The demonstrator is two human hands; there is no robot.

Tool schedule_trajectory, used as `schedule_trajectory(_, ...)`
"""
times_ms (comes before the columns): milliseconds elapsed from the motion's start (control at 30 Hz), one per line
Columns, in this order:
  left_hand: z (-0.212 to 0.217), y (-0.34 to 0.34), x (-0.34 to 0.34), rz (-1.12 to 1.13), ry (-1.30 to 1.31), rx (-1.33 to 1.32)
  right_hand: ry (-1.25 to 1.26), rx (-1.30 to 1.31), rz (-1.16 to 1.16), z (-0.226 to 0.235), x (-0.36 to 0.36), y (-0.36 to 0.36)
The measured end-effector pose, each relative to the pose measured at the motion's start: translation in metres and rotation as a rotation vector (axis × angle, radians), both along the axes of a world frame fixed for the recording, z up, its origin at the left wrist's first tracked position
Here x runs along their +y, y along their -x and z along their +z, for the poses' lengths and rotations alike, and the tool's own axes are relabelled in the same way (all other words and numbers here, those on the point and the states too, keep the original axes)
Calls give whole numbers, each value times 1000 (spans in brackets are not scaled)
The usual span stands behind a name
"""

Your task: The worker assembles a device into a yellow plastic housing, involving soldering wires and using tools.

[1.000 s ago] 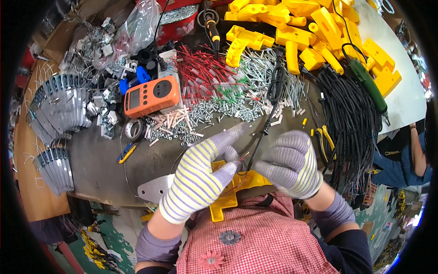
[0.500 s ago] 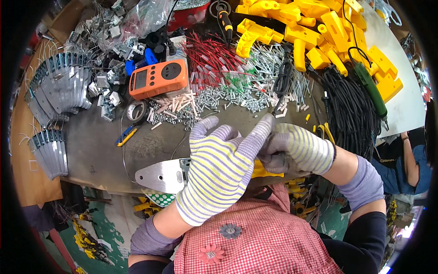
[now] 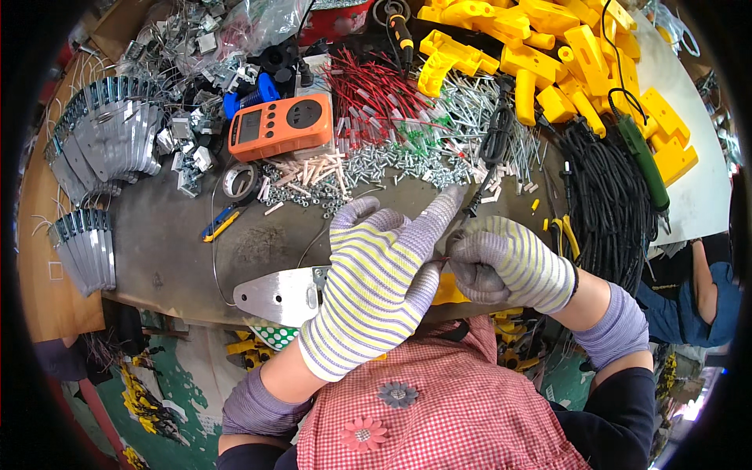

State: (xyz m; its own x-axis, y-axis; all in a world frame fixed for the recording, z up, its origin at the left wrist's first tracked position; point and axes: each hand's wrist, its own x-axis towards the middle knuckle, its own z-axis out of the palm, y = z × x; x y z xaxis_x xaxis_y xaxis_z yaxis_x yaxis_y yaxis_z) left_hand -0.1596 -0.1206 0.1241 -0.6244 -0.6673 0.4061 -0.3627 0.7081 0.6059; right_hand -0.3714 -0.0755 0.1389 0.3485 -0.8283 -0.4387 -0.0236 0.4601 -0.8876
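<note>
Both of my hands wear striped knit gloves and meet over the table's front edge. My left hand [image 3: 376,274] points its index finger up and right, while its thumb bends toward my right hand; what it pinches is hidden. My right hand [image 3: 509,262] is closed in a pinch, with a thin reddish wire-like piece [image 3: 443,258] showing at its fingertips by my left thumb. Beneath the hands, part of a yellow plastic piece [image 3: 451,290] shows. Left of my left hand lies a tapered silver metal plate [image 3: 274,296] with holes, its right end covered by the glove.
Behind my hands lie loose screws [image 3: 423,168], red wires [image 3: 356,86] and an orange meter [image 3: 280,127]. A yellow-blue cutter [image 3: 222,225] and a tape roll [image 3: 240,182] sit left. Black cables [image 3: 607,196], yellow-handled pliers [image 3: 565,231], a green tool [image 3: 642,160] and yellow housings [image 3: 540,63] are right.
My hands have drawn slightly apart, so my left thumb and the thin reddish piece now show between them. The whole view has shifted a little.
</note>
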Motion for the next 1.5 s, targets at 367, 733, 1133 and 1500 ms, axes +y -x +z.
schedule_trajectory(367, -3, 2, -4, 3, -18, -22, 503, 401, 83, -4, 1, -6)
schedule_trajectory(733, 6, 2, 0, -78, -29, -64, 783, 539, 75, -10, 7, -9)
schedule_trajectory(1133, 11, -14, 1, 14, -366, -21, 1298, 1573, 48, 5, -225, 33)
schedule_trajectory(1500, -19, -62, -39, 391, -199, -50, 1414, 666, -620, 17, -175, 39)
